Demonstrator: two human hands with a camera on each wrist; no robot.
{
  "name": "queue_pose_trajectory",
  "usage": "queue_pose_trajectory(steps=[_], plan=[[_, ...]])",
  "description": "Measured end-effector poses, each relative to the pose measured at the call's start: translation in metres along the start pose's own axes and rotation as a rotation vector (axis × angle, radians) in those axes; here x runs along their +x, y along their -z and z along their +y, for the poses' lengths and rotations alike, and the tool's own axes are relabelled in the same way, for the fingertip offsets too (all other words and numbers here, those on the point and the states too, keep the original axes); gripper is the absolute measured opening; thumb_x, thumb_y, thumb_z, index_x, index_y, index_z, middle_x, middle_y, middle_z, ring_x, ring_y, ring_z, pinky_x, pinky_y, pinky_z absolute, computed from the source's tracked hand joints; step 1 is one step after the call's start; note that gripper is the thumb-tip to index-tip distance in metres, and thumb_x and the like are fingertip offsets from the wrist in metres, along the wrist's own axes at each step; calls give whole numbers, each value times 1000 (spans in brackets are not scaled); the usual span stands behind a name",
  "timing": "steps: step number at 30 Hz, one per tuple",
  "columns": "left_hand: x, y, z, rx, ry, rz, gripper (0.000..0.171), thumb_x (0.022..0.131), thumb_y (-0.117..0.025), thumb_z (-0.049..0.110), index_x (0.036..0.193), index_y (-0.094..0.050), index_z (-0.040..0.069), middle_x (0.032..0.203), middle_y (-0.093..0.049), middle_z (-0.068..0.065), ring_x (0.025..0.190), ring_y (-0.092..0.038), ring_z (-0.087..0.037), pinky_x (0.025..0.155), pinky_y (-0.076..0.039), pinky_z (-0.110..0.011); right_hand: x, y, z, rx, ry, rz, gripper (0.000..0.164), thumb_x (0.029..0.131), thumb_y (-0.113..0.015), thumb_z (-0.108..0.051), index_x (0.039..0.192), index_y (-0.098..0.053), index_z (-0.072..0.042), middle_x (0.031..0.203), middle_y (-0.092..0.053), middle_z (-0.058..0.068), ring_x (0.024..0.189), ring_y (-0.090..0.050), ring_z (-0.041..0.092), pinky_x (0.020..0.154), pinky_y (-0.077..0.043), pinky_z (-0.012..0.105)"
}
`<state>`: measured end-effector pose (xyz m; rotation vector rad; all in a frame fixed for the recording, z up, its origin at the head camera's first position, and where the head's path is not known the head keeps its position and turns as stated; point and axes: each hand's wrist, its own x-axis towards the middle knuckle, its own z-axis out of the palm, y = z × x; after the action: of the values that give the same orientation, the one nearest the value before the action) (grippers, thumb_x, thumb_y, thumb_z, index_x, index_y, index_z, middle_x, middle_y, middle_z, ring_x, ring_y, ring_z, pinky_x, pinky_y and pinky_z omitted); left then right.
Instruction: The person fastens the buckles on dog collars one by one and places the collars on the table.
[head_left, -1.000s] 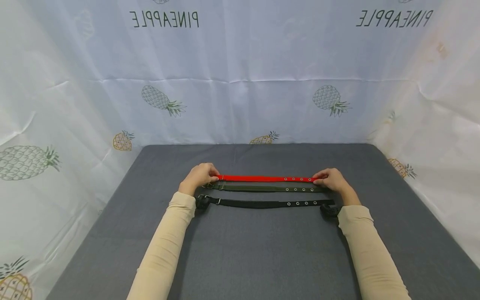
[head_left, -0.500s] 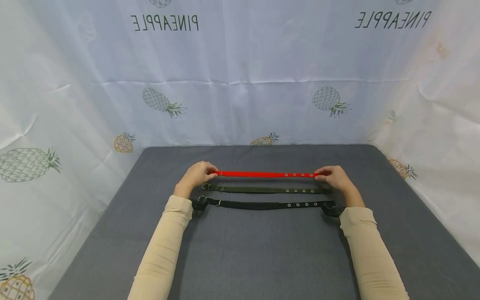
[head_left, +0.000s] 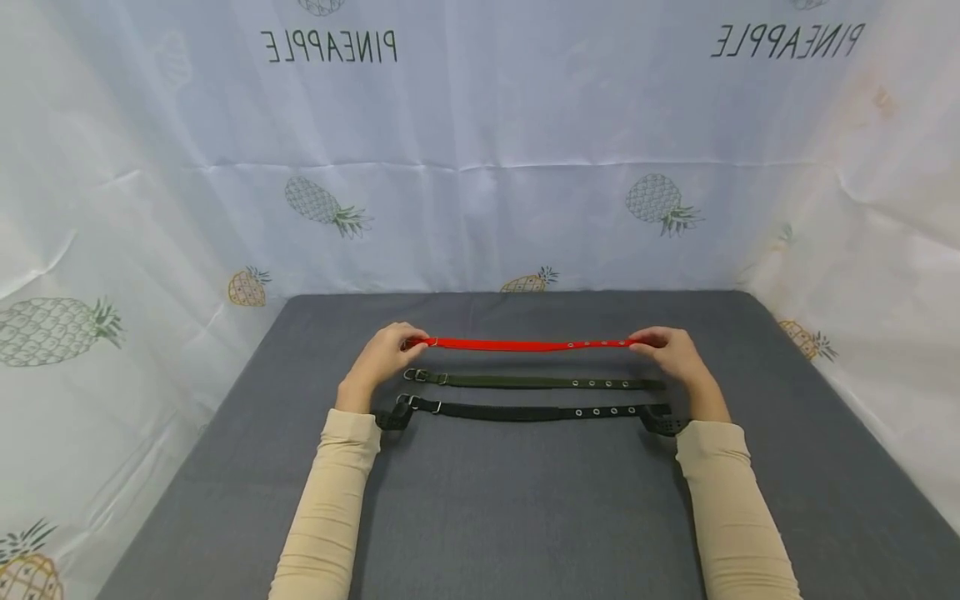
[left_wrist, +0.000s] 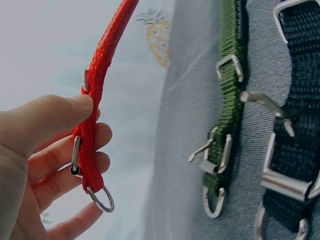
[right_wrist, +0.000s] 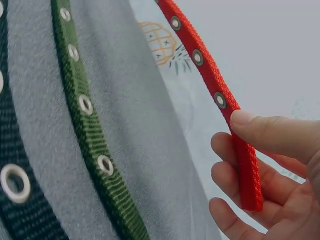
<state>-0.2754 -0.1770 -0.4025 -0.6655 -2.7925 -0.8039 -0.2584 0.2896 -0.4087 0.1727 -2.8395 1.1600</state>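
Both hands stretch a red pet collar [head_left: 502, 344] between them, raised above the table's far part. My left hand [head_left: 382, 354] pinches its buckle end between thumb and fingers; in the left wrist view the metal buckle [left_wrist: 76, 155] and D-ring [left_wrist: 102, 200] show beside the fingers. At the other end, my right hand [head_left: 675, 357] pinches the strap just past its metal eyelets [right_wrist: 220, 99], and the plain tip lies across the fingers. Nearer than the red one, a green collar [head_left: 510, 382] lies straight on the table. Closest to me lies a wider black collar [head_left: 510, 412], parallel to it.
A grey cloth covers the table [head_left: 480, 500]. White curtains [head_left: 480, 225] printed with pineapples hang behind it and along both sides. Dark wrist-camera mounts [head_left: 663, 421] sit at the wrists, near the black collar's ends.
The red collar has risen off the table and moved away from the green one, with both hands carrying it. The green and black collars stay where they were.
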Motion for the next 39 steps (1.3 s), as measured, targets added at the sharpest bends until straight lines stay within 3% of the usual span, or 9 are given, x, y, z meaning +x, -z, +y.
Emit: queue_pose_trajectory(steps=[3,6,11,14,21,29,36,39], plan=[[-3,4,2,-27,9,20,21,91,-66,12,109,-71,3,104,-70,-14,88,-58,-25,79,-52,-41,-1,2,-1,10,0,6,33,93,-65,-21,114,-66,5,110,-67,26,84,-53,4,74,-46,24],[-5,7,3,-55,9,34,21,91,-65,13,110,-71,3,105,-69,-14,87,-58,-23,78,-51,-38,-3,3,-2,21,-17,10,35,93,-65,-24,114,-66,4,107,-68,22,83,-53,6,72,-45,23],[-6,10,5,-101,-30,76,19,92,-65,12,107,-72,2,101,-70,-15,84,-59,-22,75,-50,-34,-4,4,-3,78,-71,33,39,94,-64,-29,115,-66,3,92,-67,-4,85,-55,20,68,-46,28],[-7,11,6,-114,-43,112,18,92,-64,11,105,-73,2,98,-70,-15,81,-59,-21,72,-49,-31,-4,5,-6,104,-89,48,41,94,-64,-32,116,-66,3,87,-62,-15,83,-56,19,69,-47,31],[-11,15,11,-128,-28,161,17,92,-64,10,103,-73,1,95,-71,-15,77,-60,-20,68,-49,-28,-8,9,-13,129,-88,71,43,95,-62,-34,116,-65,3,85,-60,-18,76,-53,-1,70,-50,27],[-12,20,20,-109,27,212,21,92,-64,11,108,-71,0,102,-71,-18,74,-60,-21,63,-45,-22,-12,13,-25,246,-15,147,43,93,-66,-26,111,-63,12,65,-56,-32,63,-54,-6,58,-48,16],[-14,26,30,-164,49,215,23,91,-66,10,113,-68,2,100,-72,-19,63,-50,-16,55,-38,-20,-16,15,-39,313,41,220,31,90,-69,-20,104,-67,7,62,-58,-25,60,-51,0,55,-43,18],[-13,29,34,-213,65,204,22,90,-68,10,110,-65,1,97,-71,-19,65,-53,-18,56,-39,-19,-18,15,-47,335,75,231,30,91,-68,-17,108,-66,8,67,-59,-26,63,-51,0,57,-45,17]])
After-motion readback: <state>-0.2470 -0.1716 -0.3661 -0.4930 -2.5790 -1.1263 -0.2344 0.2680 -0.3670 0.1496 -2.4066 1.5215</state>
